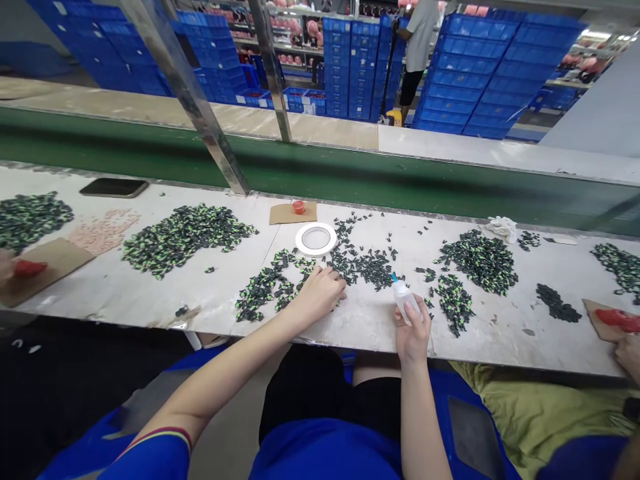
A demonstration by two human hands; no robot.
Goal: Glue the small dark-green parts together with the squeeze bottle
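Observation:
My left hand (320, 290) rests on the white worktable (150, 293) with its fingers curled over small dark green parts (363, 267) scattered there; what it pinches is hidden. My right hand (413, 333) grips a small clear squeeze bottle (404, 299) with a blue tip, held upright near the table's front edge. A white tape ring (316, 239) lies just beyond my left hand. A heap of black-and-green parts (265, 287) sits left of that hand.
More piles of parts lie at left (185, 237) and right (480, 260). A cardboard square with a red cap (299, 207) sits behind the ring. A green conveyor belt (350, 177) runs past the table. Neighbours' hands show at far right (629, 353) and far left (6, 265). Blue crates stand behind.

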